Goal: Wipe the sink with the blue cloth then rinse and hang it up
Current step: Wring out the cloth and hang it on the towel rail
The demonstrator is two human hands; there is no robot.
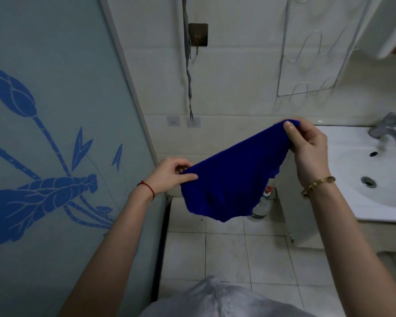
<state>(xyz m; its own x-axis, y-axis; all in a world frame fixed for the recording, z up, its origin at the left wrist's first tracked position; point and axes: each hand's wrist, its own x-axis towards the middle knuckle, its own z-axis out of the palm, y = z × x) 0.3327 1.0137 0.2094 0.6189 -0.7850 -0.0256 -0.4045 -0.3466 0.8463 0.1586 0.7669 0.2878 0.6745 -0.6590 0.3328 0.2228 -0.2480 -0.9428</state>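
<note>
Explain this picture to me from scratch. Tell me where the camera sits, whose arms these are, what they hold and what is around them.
There is no machine here. The one picture comes from a wide-angle camera worn on a person's head, looking forward and down, so the two bare arms reaching in from below are the wearer's own. The left hand and the right hand each pinch an edge of a blue cloth, holding it spread in the air over the tiled floor. The right hand is raised higher than the left. To the right is a white sink with a metal tap; no water is seen running. On the tiled wall ahead are a hook plate and a wire rack. On the left is a glass panel with a blue flower print.
</note>
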